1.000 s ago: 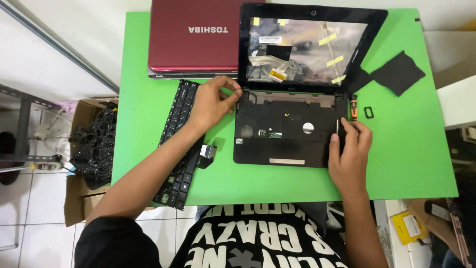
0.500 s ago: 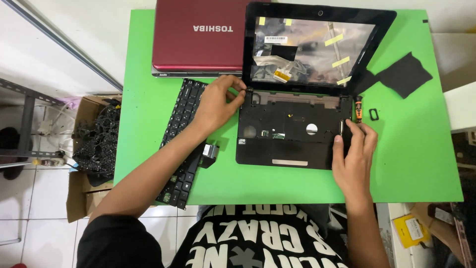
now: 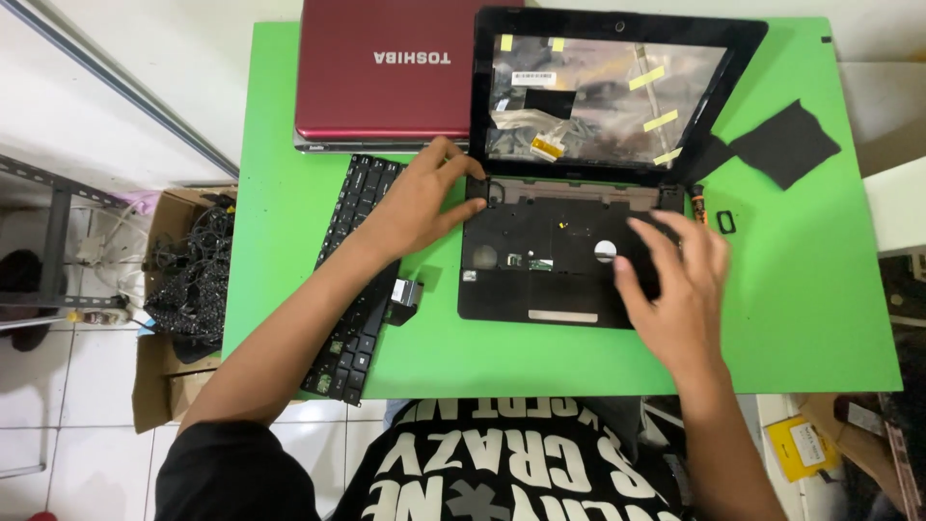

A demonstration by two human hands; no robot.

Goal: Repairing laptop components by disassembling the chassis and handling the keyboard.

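fingers [image 3: 453, 159] of the left hand [image 3: 420, 203] curled, tips pressed on the top left corner of the black laptop base [image 3: 550, 260], by the hinge, forearm crossing a loose black keyboard [image 3: 352, 280]. cardboard box [image 3: 178, 289] of tangled cables off the table's left edge. red closed laptop [image 3: 386, 77] at the back, just left of the open lid [image 3: 608, 96] with its screen removed, tape strips inside. base sits mid green table [image 3: 791, 289]. right hand [image 3: 675, 289] spread loose over the base's right side, gripping nothing. black pad [image 3: 786, 145] far right.
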